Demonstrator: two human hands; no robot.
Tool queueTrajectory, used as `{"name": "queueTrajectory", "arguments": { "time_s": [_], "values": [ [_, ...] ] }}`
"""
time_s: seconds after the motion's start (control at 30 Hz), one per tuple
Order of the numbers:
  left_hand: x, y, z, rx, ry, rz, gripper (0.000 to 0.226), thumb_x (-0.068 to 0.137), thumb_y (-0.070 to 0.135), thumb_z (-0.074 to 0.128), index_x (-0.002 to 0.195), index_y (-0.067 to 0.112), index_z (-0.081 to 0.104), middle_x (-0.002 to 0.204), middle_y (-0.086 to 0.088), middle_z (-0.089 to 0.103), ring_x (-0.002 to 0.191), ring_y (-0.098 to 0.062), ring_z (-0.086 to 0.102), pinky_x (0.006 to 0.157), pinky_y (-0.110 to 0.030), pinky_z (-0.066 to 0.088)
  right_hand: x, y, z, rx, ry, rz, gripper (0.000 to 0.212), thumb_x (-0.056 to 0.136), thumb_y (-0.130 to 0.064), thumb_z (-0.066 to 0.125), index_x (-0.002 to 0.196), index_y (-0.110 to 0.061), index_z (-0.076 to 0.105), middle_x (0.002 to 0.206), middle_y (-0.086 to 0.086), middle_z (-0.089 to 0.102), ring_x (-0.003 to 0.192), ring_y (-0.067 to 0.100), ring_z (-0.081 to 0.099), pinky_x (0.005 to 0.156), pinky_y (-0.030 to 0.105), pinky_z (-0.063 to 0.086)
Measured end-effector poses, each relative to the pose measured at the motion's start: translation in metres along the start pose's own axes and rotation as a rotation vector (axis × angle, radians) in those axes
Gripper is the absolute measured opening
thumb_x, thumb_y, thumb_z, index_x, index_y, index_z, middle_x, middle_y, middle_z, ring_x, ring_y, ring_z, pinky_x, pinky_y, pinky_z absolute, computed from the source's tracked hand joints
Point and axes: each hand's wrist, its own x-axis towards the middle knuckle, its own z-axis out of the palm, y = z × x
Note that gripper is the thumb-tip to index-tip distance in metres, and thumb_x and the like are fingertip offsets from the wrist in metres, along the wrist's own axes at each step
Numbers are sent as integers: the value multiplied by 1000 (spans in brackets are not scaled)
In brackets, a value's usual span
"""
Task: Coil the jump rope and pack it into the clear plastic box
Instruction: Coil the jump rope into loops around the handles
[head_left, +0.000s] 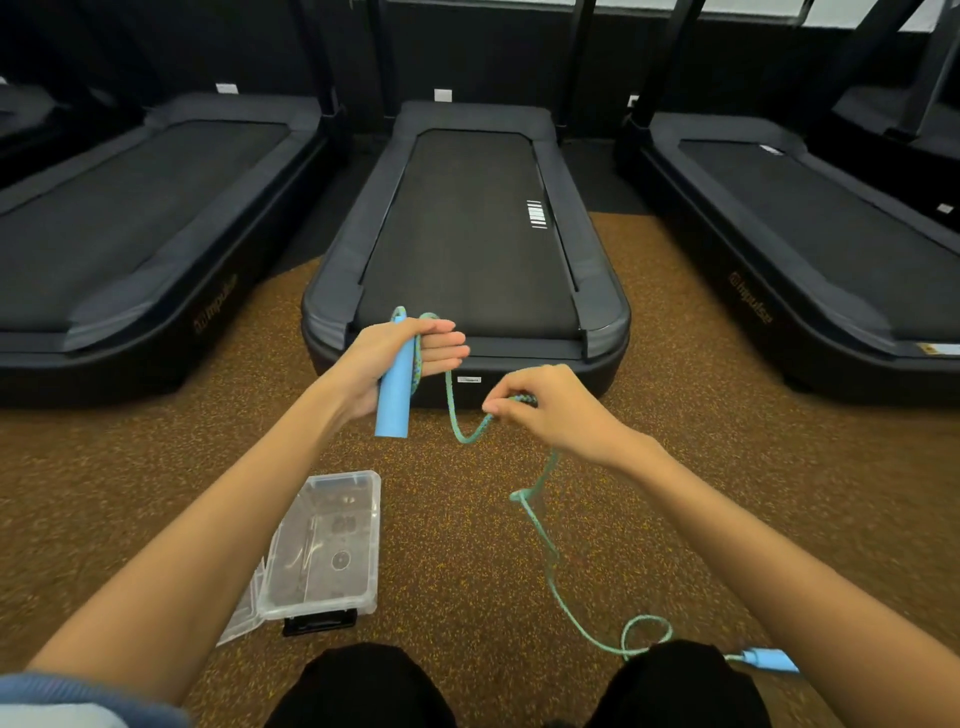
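My left hand (395, 358) grips a light blue jump rope handle (394, 402) upright, with a loop of the green rope lying across its palm. My right hand (545, 410) pinches the green rope (543, 525) a short way along, to the right of the handle. From there the rope sags, runs down over the floor, makes a small loop near my right knee and ends at the second blue handle (771, 661) on the floor. The clear plastic box (324, 551) lies open and empty on the floor below my left forearm, its lid spread out to the left.
I sit on a brown speckled rubber floor (457, 545), my black-clad knees at the bottom edge. A dark treadmill (467, 249) stands straight ahead, its rear end just beyond my hands. Two more treadmills flank it left and right.
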Motion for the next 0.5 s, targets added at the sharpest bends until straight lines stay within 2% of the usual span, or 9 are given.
{"name": "queueTrajectory", "arguments": {
  "time_s": [0.1, 0.17, 0.23, 0.3, 0.37, 0.43, 0.5],
  "values": [
    [0, -4, 8, 34, -29, -7, 25, 95, 13, 50, 109, -4, 62, 113, -24, 67, 104, -32, 67, 87, -37, 56, 6, -11, -7, 35, -30, -36, 13, 91, -25, 65, 88, -16, 74, 73, -4, 70, 59, 12, 58, 60, 23, 44],
    [-2, -6, 14, 78, -63, -13, 25, 95, 14, 52, 112, -1, 63, 108, -20, 70, 97, -28, 70, 78, -33, 59, 9, -16, -11, 70, -15, -74, 13, 89, -24, 67, 86, -13, 75, 74, -4, 71, 67, 11, 63, 67, 23, 46],
    [-5, -8, 20, 152, -64, -18, 22, 94, 16, 53, 107, 5, 67, 92, -11, 75, 76, -17, 73, 60, -23, 57, 13, -20, -14, 113, 9, -121, 7, 86, -21, 70, 83, -16, 74, 75, -10, 69, 75, 1, 63, 73, 18, 44],
    [-7, -11, 24, 203, -56, -27, 18, 93, 20, 54, 96, 10, 69, 74, -5, 71, 56, -9, 67, 48, -19, 51, 17, -19, -16, 182, 26, -138, 1, 84, -16, 72, 84, -15, 71, 79, -2, 71, 80, 6, 66, 81, 26, 49],
    [-8, -15, 26, 174, -102, -53, 20, 94, 26, 55, 96, 10, 67, 81, -9, 70, 61, -13, 67, 56, -23, 56, 21, -18, -15, 227, 59, -152, 10, 84, -12, 72, 90, -9, 65, 82, 7, 70, 80, 19, 65, 82, 36, 51],
    [-9, -19, 30, 114, -180, -65, 32, 96, 34, 50, 101, 7, 66, 90, -15, 72, 72, -22, 71, 66, -29, 60, 24, -15, -14, 259, 113, -150, 17, 83, -10, 73, 92, -6, 59, 79, 7, 66, 74, 17, 61, 78, 36, 50],
    [-9, -22, 33, 142, -224, -72, 47, 96, 45, 42, 103, 5, 65, 86, -14, 73, 68, -21, 71, 59, -25, 58, 26, -12, -14, 257, 177, -128, 20, 82, -12, 74, 91, -7, 57, 78, 10, 64, 69, 15, 56, 72, 37, 49]
  ]
}}
